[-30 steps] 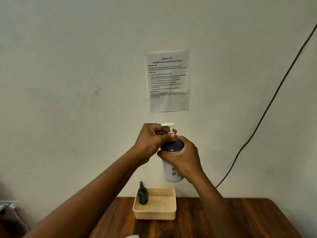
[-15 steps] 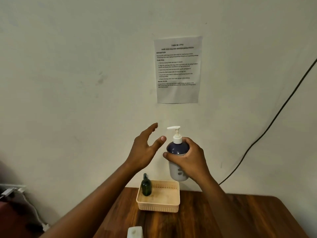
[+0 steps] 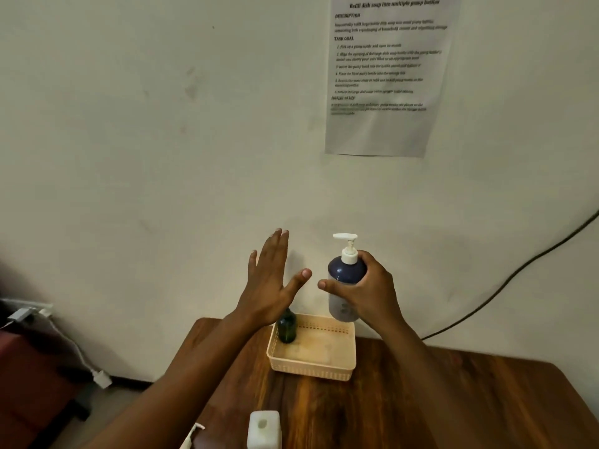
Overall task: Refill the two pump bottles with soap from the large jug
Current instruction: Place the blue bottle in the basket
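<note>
The right hand [image 3: 372, 286] holds a pump bottle with a dark blue shoulder, pale grey body and white pump head [image 3: 345, 280] up in the air against the wall, its grip wrapped round the body from the right side with the thumb reaching across the front. The bottle stands upright, long axis vertical, its base hanging just above the back right corner of the shallow cream plastic basket [image 3: 311, 367] that sits on the dark wooden worktop [image 3: 453, 400]. The left hand [image 3: 272, 286] is spread flat and holds nothing, palm turned toward the bottle, just beside it on the left but apart from it; a clear gap shows between its thumb and the right thumb. The white pump nozzle points left, toward that free hand. So the bottle lies directly right of the empty hand and nearly level with it, which makes it the natural one to reach across for the pump collar, to my eye, while the right steadies the body. A small dark green glass bottle [image 3: 287, 328] stands in the basket's back left corner, partly behind the left wrist. At the near edge of the worktop a white, square-topped container [image 3: 263, 429] shows, possibly the jug, though too little is visible to be sure.
</note>
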